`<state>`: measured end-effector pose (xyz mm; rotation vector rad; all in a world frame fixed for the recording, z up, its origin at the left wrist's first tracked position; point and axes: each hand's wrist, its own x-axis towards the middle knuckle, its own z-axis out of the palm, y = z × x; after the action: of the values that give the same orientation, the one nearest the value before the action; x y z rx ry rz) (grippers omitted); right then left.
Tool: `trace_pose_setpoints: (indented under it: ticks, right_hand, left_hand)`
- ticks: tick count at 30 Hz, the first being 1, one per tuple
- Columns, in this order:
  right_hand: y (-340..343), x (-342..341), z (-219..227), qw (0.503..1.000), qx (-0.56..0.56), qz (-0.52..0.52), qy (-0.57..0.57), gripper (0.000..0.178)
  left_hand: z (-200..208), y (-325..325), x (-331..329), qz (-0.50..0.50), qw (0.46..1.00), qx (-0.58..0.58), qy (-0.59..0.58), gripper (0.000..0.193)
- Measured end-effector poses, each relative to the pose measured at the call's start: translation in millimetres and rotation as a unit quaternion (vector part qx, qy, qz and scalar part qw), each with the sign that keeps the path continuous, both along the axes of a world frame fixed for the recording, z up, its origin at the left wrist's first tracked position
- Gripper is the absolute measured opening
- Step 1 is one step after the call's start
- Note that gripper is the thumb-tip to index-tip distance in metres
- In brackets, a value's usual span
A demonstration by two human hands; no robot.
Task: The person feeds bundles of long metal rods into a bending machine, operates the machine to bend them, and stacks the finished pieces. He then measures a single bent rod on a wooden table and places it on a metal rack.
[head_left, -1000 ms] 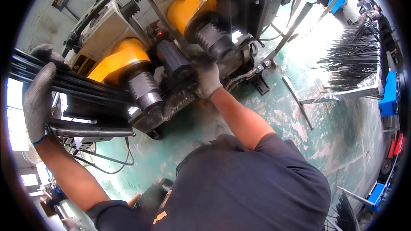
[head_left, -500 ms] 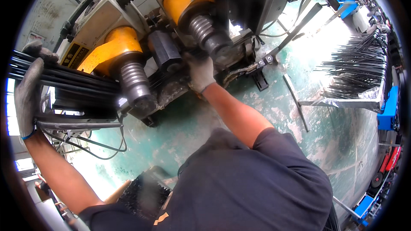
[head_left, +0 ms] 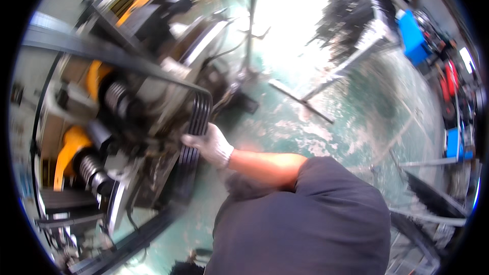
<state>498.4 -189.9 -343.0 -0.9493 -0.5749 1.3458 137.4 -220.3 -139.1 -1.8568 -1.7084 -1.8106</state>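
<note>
My right hand [head_left: 213, 146], in a pale work glove, is closed around a bundle of several black rods [head_left: 200, 109]. Side by side, the rods run downward through its grip. At the top the bundle seems to bend sharply into a long arm reaching to the upper left. Below my hand it seems to turn toward the lower left, though blur softens this. My left hand is out of view. Left of the bundle stands a machine with orange parts [head_left: 75, 146] and ribbed dark metal cylinders [head_left: 92, 169].
A metal rack [head_left: 367, 40] holding many thin dark rods stands at the upper right. A metal bar [head_left: 303, 103] is low on the worn green floor [head_left: 351, 132]. Farther right are blue bins [head_left: 411, 35] and a red object [head_left: 449, 84].
The view has swung, putting the machine farther left. My right hand has moved from beside the machine's cylinders onto the rods, now in front of the machine. My left hand has left the view.
</note>
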Motion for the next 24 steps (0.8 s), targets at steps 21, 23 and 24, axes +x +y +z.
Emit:
trace_pose_setpoints:
  ticks: [21,23,24]
  right_hand:
    - [-232.8,746.9,78.2,0.544,-0.158,-0.534,-0.628,0.034]
    - [-211.7,805.8,90.7,0.553,-0.194,-0.513,-0.628,0.036]
    - [-201.7,838.6,103.2,0.558,-0.208,-0.503,-0.627,0.036]
  left_hand:
    - [-335.5,-146.0,501.3,-0.262,0.33,-0.544,-0.726,0.035]
    - [-317.0,-128.5,554.6,-0.186,0.339,-0.613,-0.69,0.035]
    - [-295.4,-129.4,576.3,-0.221,0.396,-0.617,-0.644,0.037]
